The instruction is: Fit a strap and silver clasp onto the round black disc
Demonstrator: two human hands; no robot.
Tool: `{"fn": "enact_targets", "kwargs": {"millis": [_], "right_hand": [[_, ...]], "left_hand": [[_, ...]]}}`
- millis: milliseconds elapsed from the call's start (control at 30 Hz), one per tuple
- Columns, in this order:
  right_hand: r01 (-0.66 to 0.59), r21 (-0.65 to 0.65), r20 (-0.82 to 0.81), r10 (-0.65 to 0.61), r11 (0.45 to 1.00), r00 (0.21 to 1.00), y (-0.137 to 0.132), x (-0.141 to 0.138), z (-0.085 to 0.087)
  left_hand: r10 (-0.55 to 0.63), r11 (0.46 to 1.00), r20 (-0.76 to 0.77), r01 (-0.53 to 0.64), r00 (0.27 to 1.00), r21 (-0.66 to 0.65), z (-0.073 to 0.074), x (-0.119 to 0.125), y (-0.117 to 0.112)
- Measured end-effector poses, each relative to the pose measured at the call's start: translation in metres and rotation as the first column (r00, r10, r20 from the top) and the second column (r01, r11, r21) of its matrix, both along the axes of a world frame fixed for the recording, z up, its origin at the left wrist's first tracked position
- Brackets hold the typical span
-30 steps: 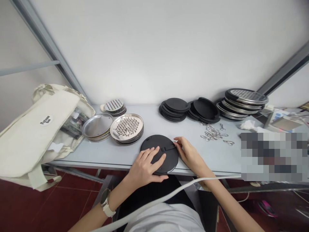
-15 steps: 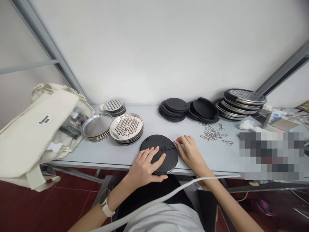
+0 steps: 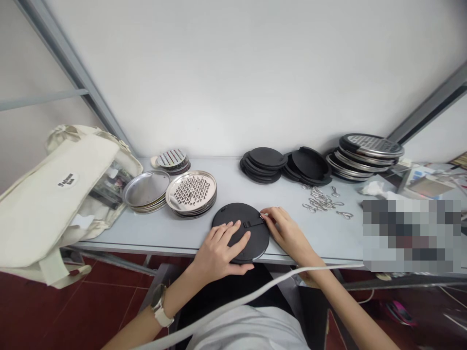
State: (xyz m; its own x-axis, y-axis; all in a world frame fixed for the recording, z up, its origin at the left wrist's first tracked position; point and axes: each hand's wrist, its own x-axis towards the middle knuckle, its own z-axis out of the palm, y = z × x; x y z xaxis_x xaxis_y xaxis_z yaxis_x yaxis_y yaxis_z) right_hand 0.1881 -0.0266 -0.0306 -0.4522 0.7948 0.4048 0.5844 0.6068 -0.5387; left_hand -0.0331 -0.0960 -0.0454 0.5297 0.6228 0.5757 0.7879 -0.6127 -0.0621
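Note:
A round black disc [image 3: 237,214] with a small slot and groove lies face up at the table's front edge. My left hand [image 3: 222,248] rests flat across its lower left part, fingers stretched and apart, the thumb along the near rim. At the disc's right rim my right hand [image 3: 286,231] pinches a small shiny wire clip [image 3: 262,215] between thumb and forefinger, mostly covered by the fingertips. Several similar wire clips [image 3: 319,200] are heaped loosely to the right, beyond that hand.
Perforated metal grater plates [image 3: 191,192], plain metal discs [image 3: 147,188] and smaller plates [image 3: 171,159] are stacked left. Behind are black discs [image 3: 263,158], black rims [image 3: 310,165] and assembled graters [image 3: 372,146]. A cream bag [image 3: 51,194] stands left; a white cable [image 3: 237,304] crosses my lap.
My right hand has shifted slightly left, bringing the wire clip onto the disc's right rim. My left hand and the disc have stayed in place.

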Motion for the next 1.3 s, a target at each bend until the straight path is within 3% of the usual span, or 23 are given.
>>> {"fn": "enact_targets", "kwargs": {"millis": [1300], "right_hand": [[0.017,-0.009,0.007,-0.017,1.0,1.0,-0.0026,-0.0001,0.0024]], "left_hand": [[0.002,0.999,-0.001,-0.002,1.0,0.034,0.0027,0.0009,0.0002]]}}
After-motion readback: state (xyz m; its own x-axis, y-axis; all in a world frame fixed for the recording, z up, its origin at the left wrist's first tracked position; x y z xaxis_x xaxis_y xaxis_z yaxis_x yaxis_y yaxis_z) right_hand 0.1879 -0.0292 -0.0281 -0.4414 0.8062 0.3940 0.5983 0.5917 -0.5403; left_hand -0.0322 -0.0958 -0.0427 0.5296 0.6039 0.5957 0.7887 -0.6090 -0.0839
